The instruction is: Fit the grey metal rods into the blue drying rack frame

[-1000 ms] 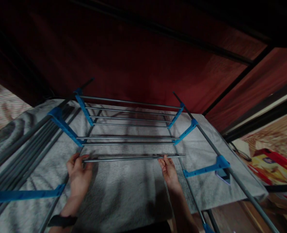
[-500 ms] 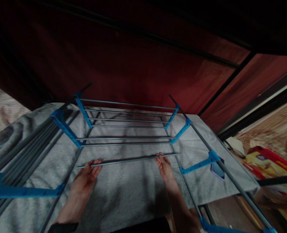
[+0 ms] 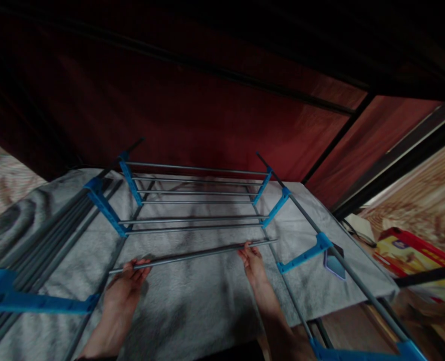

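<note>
A loose grey metal tube (image 3: 196,254) spans the gap between my two hands, above the grey blanket. My left hand (image 3: 127,282) grips it close to its left end, and the fingers of my right hand (image 3: 251,256) pinch it a little short of its right end. The tube slants, its left end nearer to me. Around it stands a rack frame with blue plastic brackets, among them a left bracket (image 3: 49,299) and a right bracket (image 3: 305,254). Several crossbars (image 3: 196,219) join the brackets at the far part of the frame.
A bundle of grey tubes (image 3: 59,238) lies along the left side on the grey blanket (image 3: 192,311). A phone (image 3: 334,264) rests beyond the right rail. A red and yellow package (image 3: 414,250) sits at the right. Dark red panels (image 3: 207,125) rise behind.
The tube's left end has come lower and nearer to me with my left hand. My right hand holds the other end in nearly the same place. The view has shifted slightly.
</note>
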`<state>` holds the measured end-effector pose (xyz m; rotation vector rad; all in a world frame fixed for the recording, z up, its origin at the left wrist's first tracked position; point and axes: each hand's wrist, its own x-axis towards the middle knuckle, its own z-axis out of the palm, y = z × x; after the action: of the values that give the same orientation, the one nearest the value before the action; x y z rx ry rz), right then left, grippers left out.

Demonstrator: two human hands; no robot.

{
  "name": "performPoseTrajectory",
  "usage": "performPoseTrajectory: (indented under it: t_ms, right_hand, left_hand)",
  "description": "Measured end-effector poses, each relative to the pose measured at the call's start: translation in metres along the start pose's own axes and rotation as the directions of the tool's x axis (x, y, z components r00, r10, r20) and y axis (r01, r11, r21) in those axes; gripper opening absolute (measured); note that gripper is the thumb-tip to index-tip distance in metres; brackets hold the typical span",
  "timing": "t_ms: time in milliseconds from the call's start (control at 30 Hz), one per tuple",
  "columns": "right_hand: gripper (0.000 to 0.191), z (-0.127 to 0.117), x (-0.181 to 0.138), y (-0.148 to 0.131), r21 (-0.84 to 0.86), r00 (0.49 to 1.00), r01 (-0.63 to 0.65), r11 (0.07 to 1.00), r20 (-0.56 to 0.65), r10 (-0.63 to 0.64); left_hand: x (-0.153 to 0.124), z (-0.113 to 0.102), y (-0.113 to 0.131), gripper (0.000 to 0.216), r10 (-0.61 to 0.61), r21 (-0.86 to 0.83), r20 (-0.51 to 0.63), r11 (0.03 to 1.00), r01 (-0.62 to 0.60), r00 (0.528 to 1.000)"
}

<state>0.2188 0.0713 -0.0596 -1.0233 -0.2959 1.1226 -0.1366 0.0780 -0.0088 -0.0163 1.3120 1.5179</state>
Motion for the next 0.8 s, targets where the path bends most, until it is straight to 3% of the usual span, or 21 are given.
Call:
performPoseTrajectory:
  t_ms: [200, 333, 567, 800]
  right_hand:
    - [0.041, 0.019, 0.008, -0.012, 0.026, 0.999, 0.039, 0.999, 0.031, -0.040]
    - [0.037, 0.025, 0.013, -0.032, 0.032, 0.996, 0.070, 0.997, 0.047, -0.071]
    - [0.025, 0.033, 0.031, -0.071, 0.051, 0.994, 0.108, 0.993, 0.009, -0.108]
    - [0.024, 0.048, 0.049, -0.085, 0.000, 0.989, 0.143, 0.990, 0.045, -0.143]
  left_hand:
    - [0.013, -0.012, 0.000, 0.030, -0.035, 0.028, 0.012, 0.999, 0.035, 0.999]
    - [0.015, -0.012, 0.008, 0.027, -0.017, 0.049, -0.023, 0.999, 0.018, 1.000]
    - [-0.008, -0.002, 0.025, 0.031, -0.054, -0.080, -0.021, 0.995, 0.053, 0.998]
    - [-0.025, 0.009, 0.027, 0.032, -0.099, -0.090, -0.013, 0.991, 0.098, 0.995]
